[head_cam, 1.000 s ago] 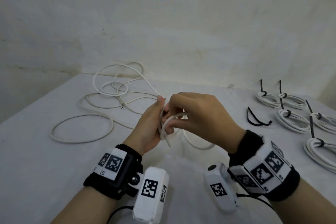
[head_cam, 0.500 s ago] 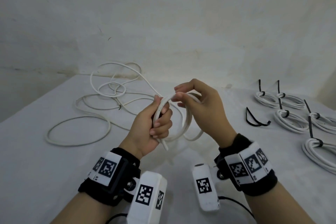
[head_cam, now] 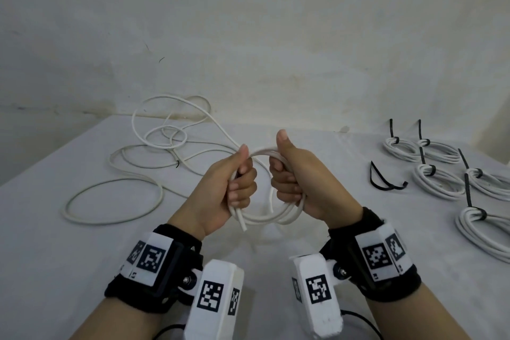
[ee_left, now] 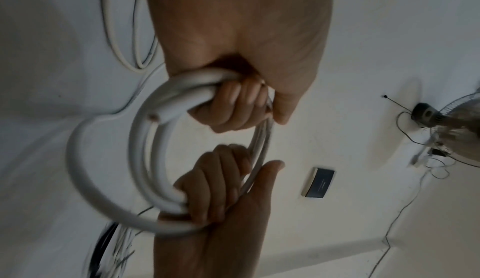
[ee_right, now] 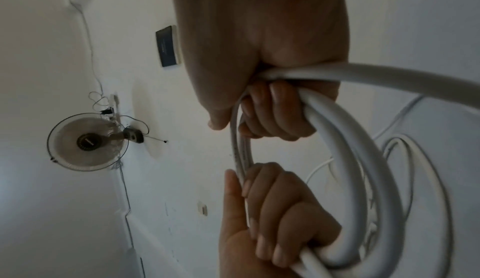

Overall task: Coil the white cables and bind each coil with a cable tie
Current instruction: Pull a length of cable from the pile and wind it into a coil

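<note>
Head view, both hands raised above the white cloth-covered table [head_cam: 49, 243]. My left hand [head_cam: 220, 188] & right hand [head_cam: 300, 182] face each other, palms inward, each w/ fingers curled tight round opposite sides of a small coil of thick white round cable [head_cam: 271, 217]; thumbs point up. Left fingers [head_cam: 242, 185] clamp the coil's left side, w/ the cut cable end poking down & out below the fist. Right fingers [head_cam: 284, 174] clamp the right side, several turns passing thru the fist.

Left wrist view: left hand [ee_left: 241, 42] at top, right hand [ee_left: 221, 210] below, coil [ee_left: 145, 159] spanning between them; approx. 2–3 turns, the outer turn bulging wider than the rest. Cut end visible near the left fist.

Right wrist view: right hand [ee_right: 259, 36] at top, left hand [ee_right: 272, 221] below, same coil [ee_right: 350, 169] looped at right; one strand leaves the right fist toward frame right.

From the coil's top a strand runs back-left to the loose white cable [head_cam: 154, 152], lying in untidy loops on the table's far left. On the right side of the table: five finished white coils bound w/ black ties [head_cam: 438, 176]. Just left of them, a loose black cable tie [head_cam: 383, 182], bent, lying flat, apart from both hands.
</note>
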Available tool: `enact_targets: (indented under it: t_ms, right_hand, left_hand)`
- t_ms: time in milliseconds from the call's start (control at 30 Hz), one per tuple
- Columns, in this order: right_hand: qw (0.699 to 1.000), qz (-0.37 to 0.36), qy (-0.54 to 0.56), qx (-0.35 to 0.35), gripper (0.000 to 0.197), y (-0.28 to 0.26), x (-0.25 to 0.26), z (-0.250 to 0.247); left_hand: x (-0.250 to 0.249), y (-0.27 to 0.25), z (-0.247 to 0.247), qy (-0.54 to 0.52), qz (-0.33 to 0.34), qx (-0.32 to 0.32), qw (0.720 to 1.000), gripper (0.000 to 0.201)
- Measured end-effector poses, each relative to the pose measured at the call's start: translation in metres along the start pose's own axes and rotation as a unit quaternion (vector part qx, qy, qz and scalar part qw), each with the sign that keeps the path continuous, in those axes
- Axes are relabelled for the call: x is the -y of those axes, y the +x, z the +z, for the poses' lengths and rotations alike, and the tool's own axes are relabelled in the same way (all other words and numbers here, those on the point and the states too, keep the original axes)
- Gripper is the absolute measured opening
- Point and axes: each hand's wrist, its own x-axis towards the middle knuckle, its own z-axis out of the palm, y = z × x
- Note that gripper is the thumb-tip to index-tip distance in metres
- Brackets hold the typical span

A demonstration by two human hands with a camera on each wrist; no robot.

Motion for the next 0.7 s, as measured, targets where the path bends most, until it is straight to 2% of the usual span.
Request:
enact_targets:
  t_ms: [100,333,467,533,600,667,700]
  right_hand:
    - [0.999,0.010,-0.040,-0.007,0.053,-0.003,0.003,-0.004]
    - [0.998,0.049,-0.017,0.037,0.050,-0.006,0.005,-0.006]
    - [1.000,0.010,-0.002,0.007,0.048,-0.005,-0.001,-0.008]
    - [0.998,-0.025,0.040,-0.032,0.048,-0.005,-0.001,-0.012]
    - [0.990,-0.059,0.107,-0.072,0.048,-0.005,0.001,-0.017]
    - [0.978,-0.083,0.165,-0.100,0.048,-0.005,0.003,-0.018]
    - [0.972,-0.092,0.186,-0.109,0.049,-0.005,0.004,-0.017]
  left_hand:
    - [-0.004,0.000,-0.002,0.052,-0.026,0.021,0.998,0.035]
    - [-0.006,0.000,-0.001,0.033,-0.049,0.012,0.998,0.036]
    - [-0.002,0.001,-0.001,0.031,-0.032,0.008,0.999,0.034]
    - [0.002,0.004,-0.003,0.051,-0.016,-0.037,0.998,0.039]
    - [0.007,0.007,-0.007,0.117,-0.027,-0.122,0.985,0.036]
    - [0.014,0.009,-0.013,0.200,-0.081,-0.177,0.960,0.025]
    - [0.018,0.008,-0.015,0.229,-0.124,-0.170,0.951,0.022]
